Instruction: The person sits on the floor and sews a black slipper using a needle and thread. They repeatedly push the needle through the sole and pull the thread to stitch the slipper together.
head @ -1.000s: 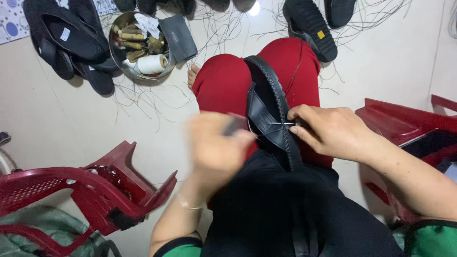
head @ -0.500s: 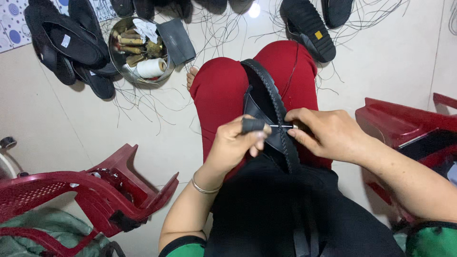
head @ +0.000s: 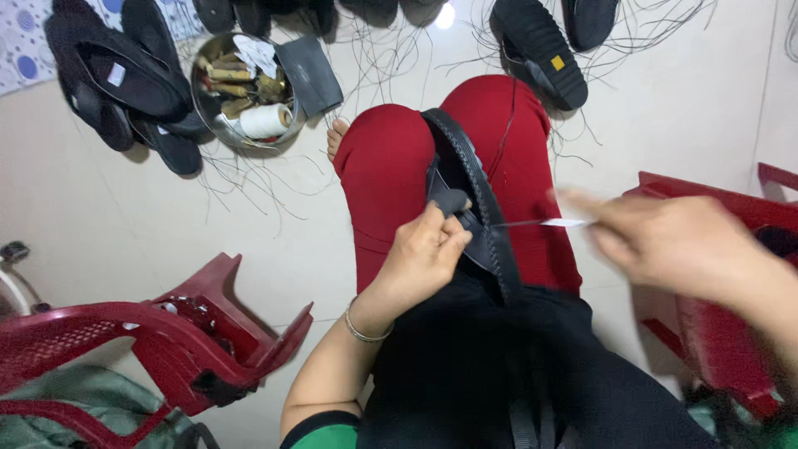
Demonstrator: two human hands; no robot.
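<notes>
Left hand (head: 424,254) grips tool at sandal (head: 478,208) edge; right hand (head: 665,241) pinches thread (head: 540,223), clear.

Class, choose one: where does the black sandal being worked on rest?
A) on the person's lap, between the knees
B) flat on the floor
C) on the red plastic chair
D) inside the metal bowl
A: the black sandal lies between the red-trousered knees, steadied by the left hand.

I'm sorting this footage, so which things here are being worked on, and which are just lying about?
In use:
black sandal on the lap
left hand holding a dark-handled tool
right hand pulling thread

Lying about:
metal bowl of spools
other sandals
red plastic chair
</notes>
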